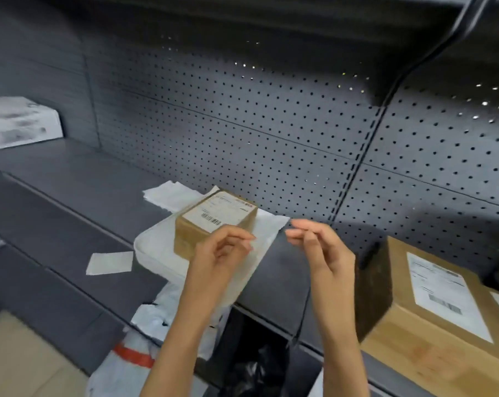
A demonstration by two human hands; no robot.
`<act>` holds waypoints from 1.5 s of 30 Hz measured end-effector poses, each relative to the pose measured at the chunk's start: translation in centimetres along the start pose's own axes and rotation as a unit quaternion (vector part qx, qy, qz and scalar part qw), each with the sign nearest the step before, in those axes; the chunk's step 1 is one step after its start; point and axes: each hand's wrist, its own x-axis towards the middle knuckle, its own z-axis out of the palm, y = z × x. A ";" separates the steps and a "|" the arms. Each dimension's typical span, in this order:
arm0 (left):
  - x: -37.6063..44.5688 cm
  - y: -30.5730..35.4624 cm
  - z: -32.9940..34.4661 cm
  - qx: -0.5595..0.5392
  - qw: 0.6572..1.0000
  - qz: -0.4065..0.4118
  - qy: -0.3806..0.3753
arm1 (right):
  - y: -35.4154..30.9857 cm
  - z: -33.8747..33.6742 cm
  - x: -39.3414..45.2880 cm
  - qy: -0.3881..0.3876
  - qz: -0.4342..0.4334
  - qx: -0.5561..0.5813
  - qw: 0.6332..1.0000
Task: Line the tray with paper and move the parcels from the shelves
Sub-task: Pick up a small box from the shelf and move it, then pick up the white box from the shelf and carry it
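Just beyond my left hand (222, 253) a small cardboard parcel (214, 224) sits on the paper-lined white tray (148, 253) on the grey shelf (70, 190). Both my hands hover empty, fingers loosely curled, apart from each other. My right hand (319, 247) is level with the left; a larger parcel (431, 310) lies to its right. A loose paper piece (110, 262) lies left of the tray.
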 end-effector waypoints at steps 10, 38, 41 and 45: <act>4.9 0.8 -21.3 0.002 0.992 0.019 0.124 | -2.6 23.8 1.1 -0.143 0.004 0.086 0.986; 21.4 -2.8 -62.5 0.091 0.918 0.045 0.383 | 0.4 70.7 7.4 -0.210 0.172 0.235 0.933; 25.5 -2.9 -65.5 0.105 0.926 0.042 0.361 | 1.8 75.7 10.2 -0.210 0.180 0.235 0.932; 29.1 -3.6 -69.2 0.129 0.932 0.018 0.339 | 4.5 81.9 12.4 -0.288 0.123 0.126 0.941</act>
